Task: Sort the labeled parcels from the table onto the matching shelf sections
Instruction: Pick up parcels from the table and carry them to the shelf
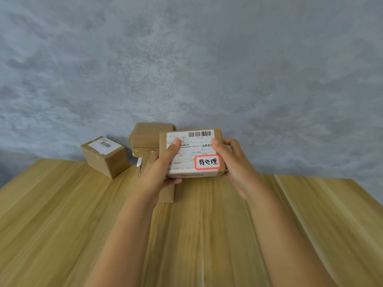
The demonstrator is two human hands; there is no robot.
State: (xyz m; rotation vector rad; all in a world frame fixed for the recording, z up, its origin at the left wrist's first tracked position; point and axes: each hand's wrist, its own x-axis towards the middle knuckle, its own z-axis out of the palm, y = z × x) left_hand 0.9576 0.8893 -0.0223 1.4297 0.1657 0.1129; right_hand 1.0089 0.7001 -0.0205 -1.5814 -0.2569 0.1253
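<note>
Your forearms reach out over the wooden counter point(207, 235), its pale planks running away from you toward the far edge. Your left hand point(159, 168) and right hand point(234, 164) hold a flat cardboard parcel point(191, 153) up above the counter, near the middle of its far edge. Each thumb presses on the printed shipping label, and the fingers curl round behind the parcel's sides. A red-bordered sticker point(207, 162) with handwritten characters sits at the label's lower right corner. Behind the parcel, stacked boxes point(150, 137) rest by the far edge. A small box point(105, 156) stands toward the far left corner. A mottled grey wall point(186, 59) rises behind the counter.
</note>
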